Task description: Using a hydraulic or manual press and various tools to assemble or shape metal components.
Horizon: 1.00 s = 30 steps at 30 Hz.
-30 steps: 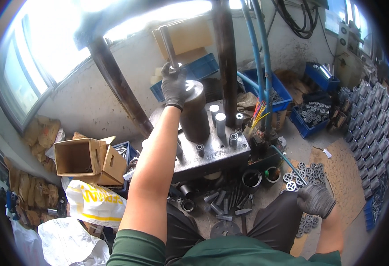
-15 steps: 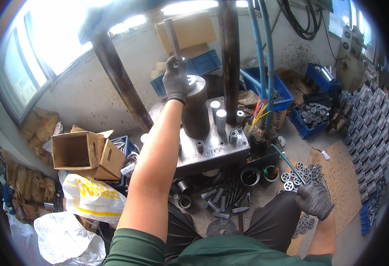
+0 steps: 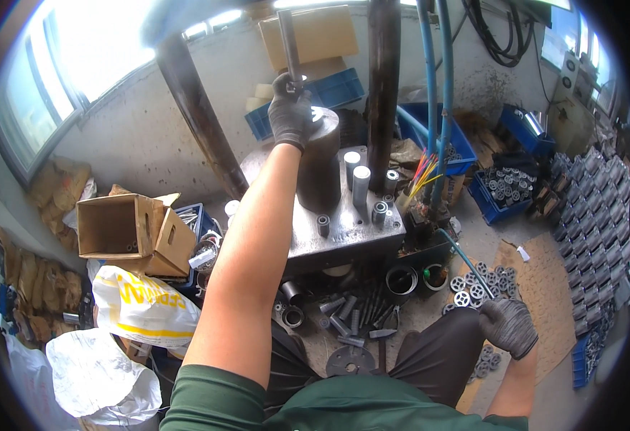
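My left hand (image 3: 291, 115), in a dark grey glove, reaches forward beside the top of a thick dark steel cylinder (image 3: 319, 165). Its fingers are closed around the lower end of an upright metal rod (image 3: 288, 39). That cylinder stands on a heavy metal block (image 3: 343, 230), where several small metal cylinders (image 3: 361, 187) stand upright. At the right, my gloved right hand (image 3: 509, 329) is closed on the end of a thin blue lever (image 3: 466, 262), which slopes up to a fixture beside the block. The grip's inner side is hidden.
Dark posts (image 3: 384, 93) and blue hoses (image 3: 444, 86) rise behind the block. Spoked metal wheels (image 3: 466, 287) lie on cardboard at right, near stacked metal parts (image 3: 591, 230). An open cardboard box (image 3: 117, 226) stands left. A hammer (image 3: 382, 337) and loose metal pieces lie between my legs.
The whole view has shifted slightly, so the block and cylinder sit a little higher. Both hands keep their grips on the rod and lever.
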Each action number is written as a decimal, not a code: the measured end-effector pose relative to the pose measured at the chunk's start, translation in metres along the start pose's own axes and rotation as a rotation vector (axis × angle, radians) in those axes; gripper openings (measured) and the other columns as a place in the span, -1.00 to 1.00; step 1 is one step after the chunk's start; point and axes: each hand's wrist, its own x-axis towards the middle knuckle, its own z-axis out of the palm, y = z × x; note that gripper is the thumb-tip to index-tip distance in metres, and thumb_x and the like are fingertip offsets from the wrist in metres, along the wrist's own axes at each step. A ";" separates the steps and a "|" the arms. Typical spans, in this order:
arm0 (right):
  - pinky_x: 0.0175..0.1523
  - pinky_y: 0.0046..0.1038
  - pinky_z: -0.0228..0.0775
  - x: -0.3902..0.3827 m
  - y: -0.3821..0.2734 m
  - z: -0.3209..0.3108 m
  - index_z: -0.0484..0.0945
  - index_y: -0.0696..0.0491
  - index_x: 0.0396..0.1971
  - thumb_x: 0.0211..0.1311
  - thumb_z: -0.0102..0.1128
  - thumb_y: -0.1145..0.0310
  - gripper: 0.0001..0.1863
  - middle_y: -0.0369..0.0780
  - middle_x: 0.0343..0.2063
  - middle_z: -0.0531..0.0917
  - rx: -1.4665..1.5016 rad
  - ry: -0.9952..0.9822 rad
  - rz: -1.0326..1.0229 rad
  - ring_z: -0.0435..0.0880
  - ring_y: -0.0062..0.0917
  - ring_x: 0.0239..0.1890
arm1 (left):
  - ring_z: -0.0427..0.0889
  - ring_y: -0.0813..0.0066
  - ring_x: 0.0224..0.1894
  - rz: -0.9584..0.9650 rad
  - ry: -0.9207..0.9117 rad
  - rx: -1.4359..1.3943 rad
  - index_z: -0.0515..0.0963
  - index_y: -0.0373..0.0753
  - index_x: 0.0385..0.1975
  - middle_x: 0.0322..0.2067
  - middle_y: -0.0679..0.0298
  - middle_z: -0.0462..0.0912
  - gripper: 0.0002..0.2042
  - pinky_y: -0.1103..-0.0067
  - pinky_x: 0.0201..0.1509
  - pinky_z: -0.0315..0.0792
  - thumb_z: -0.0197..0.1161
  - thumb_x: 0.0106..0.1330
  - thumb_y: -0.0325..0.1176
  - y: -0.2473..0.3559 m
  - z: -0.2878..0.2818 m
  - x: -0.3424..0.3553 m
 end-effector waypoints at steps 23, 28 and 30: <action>-0.14 -0.09 0.63 0.011 -0.002 -0.016 0.74 0.13 -0.38 0.11 0.31 0.33 -0.82 0.03 -0.45 0.73 -0.013 -0.086 -0.021 0.77 -0.05 -0.32 | 0.82 0.05 -0.07 0.128 0.036 -0.005 0.42 0.01 0.19 -0.10 0.05 0.79 -0.61 0.24 0.03 0.66 0.29 0.43 -0.46 -0.020 0.008 0.007; -0.11 -0.16 0.67 0.020 -0.002 -0.029 0.82 0.07 -0.18 0.11 0.34 0.39 -0.74 -0.01 -0.40 0.78 0.055 -0.034 -0.043 0.81 -0.10 -0.31 | 0.80 0.13 -0.17 0.087 0.020 -0.006 0.44 0.00 0.16 -0.18 0.08 0.80 -0.66 0.27 -0.02 0.67 0.29 0.45 -0.45 -0.019 0.008 0.007; -0.11 -0.19 0.70 0.021 -0.002 -0.032 0.82 0.07 -0.18 0.13 0.35 0.42 -0.75 -0.02 -0.42 0.79 0.055 0.011 -0.049 0.83 -0.12 -0.34 | 0.80 0.14 -0.18 0.112 0.032 0.014 0.45 -0.01 0.14 -0.19 0.09 0.80 -0.67 0.28 -0.03 0.67 0.30 0.46 -0.43 -0.018 0.008 0.007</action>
